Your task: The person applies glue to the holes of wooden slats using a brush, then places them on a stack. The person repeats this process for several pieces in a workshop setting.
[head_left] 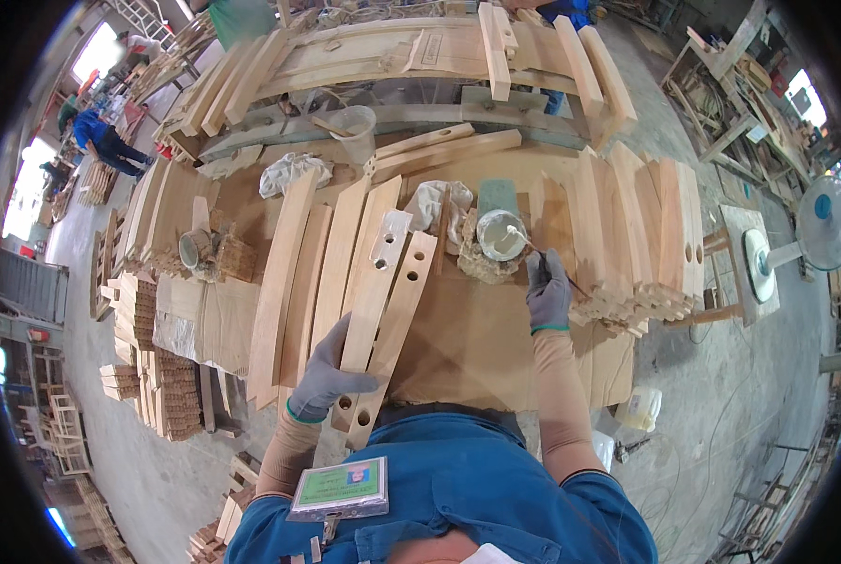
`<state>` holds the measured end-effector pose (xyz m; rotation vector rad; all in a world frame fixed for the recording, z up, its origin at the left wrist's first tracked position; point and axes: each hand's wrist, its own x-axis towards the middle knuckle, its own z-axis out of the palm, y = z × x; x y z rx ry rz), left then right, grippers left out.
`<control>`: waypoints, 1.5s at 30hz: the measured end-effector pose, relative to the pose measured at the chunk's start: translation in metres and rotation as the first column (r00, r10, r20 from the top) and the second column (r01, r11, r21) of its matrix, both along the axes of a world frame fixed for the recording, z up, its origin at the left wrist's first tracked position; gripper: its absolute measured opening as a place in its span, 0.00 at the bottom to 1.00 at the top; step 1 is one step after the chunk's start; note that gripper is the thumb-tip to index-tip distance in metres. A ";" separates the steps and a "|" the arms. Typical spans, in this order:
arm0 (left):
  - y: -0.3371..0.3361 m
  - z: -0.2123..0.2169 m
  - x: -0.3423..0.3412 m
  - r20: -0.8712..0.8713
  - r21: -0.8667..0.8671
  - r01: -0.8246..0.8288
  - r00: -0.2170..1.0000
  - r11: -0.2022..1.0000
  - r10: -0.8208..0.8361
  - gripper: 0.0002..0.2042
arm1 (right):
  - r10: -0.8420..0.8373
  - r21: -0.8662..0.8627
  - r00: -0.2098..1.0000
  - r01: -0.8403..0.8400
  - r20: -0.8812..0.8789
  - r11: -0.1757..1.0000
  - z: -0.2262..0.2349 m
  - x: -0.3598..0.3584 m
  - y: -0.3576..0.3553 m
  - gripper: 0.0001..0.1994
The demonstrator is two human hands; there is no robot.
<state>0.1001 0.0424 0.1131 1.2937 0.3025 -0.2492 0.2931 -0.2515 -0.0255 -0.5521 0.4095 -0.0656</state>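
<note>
Head view: left hand [331, 376] is gripping two drilled wooden rails [368, 303], probably handling stiff, fairly light, suiting mid-length grasps; right hand [547, 291] is pinching a slim stick [528, 242].

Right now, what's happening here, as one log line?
left hand: holds drilled wood pieces | right hand: holds thin tool, white tip over open cup | nearby: pale cloths, translucent bucket
</note>
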 end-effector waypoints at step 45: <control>-0.015 0.031 -0.013 0.066 0.001 0.048 0.997 0.999 -0.048 0.49 | 0.478 -0.418 0.736 -0.287 0.480 0.862 0.162 -0.097 0.042 0.11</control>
